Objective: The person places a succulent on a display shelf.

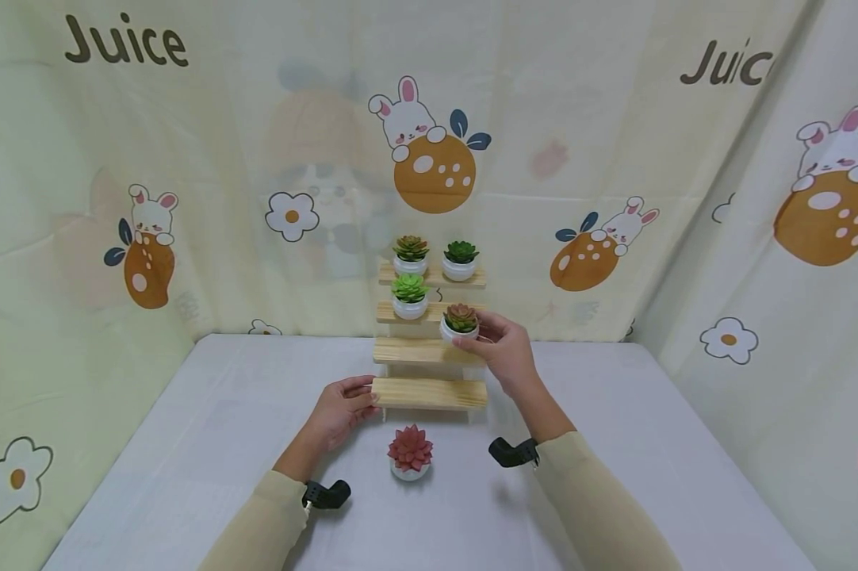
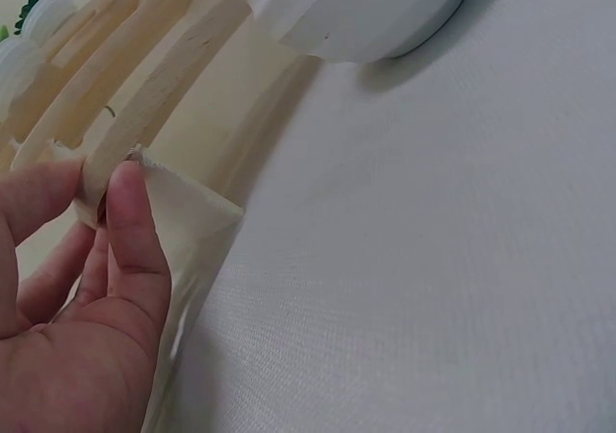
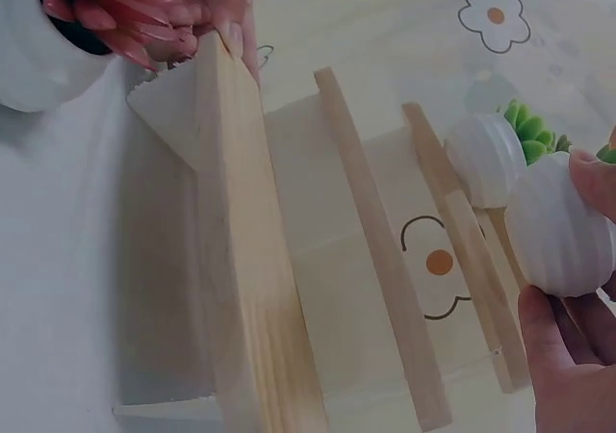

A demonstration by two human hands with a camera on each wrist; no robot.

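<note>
My right hand (image 1: 509, 354) holds a potted succulent (image 1: 461, 319), brown-red on top and green below, by its white ribbed pot (image 3: 560, 226). The pot is in front of the right side of a tiered wooden shelf (image 1: 429, 392), around its second tier from the top. My left hand (image 1: 339, 412) pinches the left end of the lowest plank (image 2: 159, 87) between thumb and fingers. A bright green succulent (image 1: 410, 296) stands on the left of the second tier. On the top tier are a green-orange succulent (image 1: 411, 255) and a dark green one (image 1: 461, 260).
A red succulent (image 1: 411, 452) in a white pot stands on the white-covered table (image 1: 258, 412), in front of the shelf. Behind the table hangs a printed curtain (image 1: 329, 143) with rabbits and flowers. Each wrist wears a black strapped device (image 1: 513, 452).
</note>
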